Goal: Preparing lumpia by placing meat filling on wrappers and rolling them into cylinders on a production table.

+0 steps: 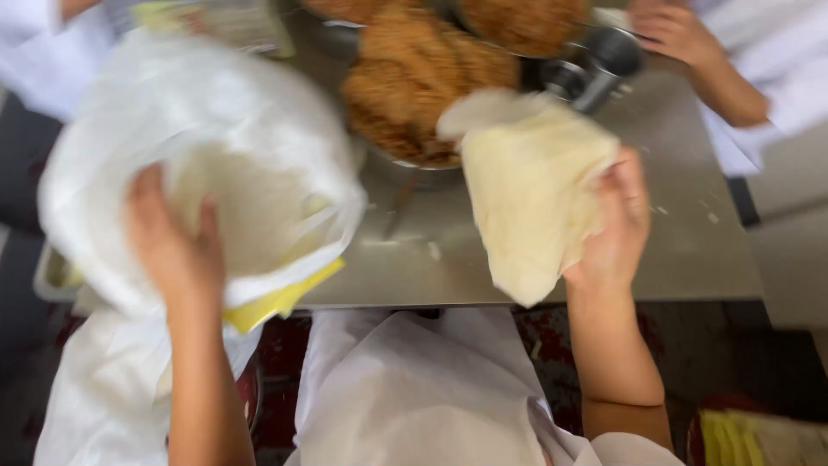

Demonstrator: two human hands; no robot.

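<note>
My left hand point(172, 242) reaches into a large white plastic bag point(147, 129) at the left and rests on a stack of pale round flatbreads point(250, 207) inside it. My right hand point(614, 226) grips the edge of a thin cream-coloured flatbread point(526, 190) and holds it up over the front of the metal table point(690, 242). The picture is blurred by motion.
A big metal bowl heaped with brown shredded filling point(414, 78) stands behind the flatbread, a second bowl point(526, 22) beyond it. Metal cups point(595, 65) sit at the right. Another person's hand point(677, 30) rests at the far right corner. A yellow sheet point(276, 298) pokes out under the bag.
</note>
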